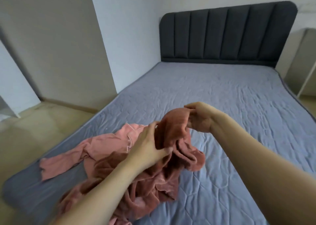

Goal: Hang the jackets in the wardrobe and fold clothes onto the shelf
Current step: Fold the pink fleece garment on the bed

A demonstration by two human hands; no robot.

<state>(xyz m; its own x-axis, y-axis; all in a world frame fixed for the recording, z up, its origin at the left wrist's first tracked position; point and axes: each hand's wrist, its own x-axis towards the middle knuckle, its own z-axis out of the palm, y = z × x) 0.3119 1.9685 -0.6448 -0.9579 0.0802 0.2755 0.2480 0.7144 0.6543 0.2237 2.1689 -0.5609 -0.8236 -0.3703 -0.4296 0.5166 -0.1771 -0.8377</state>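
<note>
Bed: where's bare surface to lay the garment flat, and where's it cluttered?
Free: the quilted bed cover from the headboard down past the right hand, and the near-right stretch beside the rust fleece garment. Crowded: the near-left part, where the fleece garment, gripped by both the left hand and right hand, overlaps the pink garment.

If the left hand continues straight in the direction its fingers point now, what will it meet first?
The left hand already grips the rust-red garment, its fingers pointing up and right. Going on, it would probably meet the right hand holding the same cloth; depth is uncertain.

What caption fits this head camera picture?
Both hands, left hand and right hand, lift a rust-coloured fleece garment off the bed.
</note>
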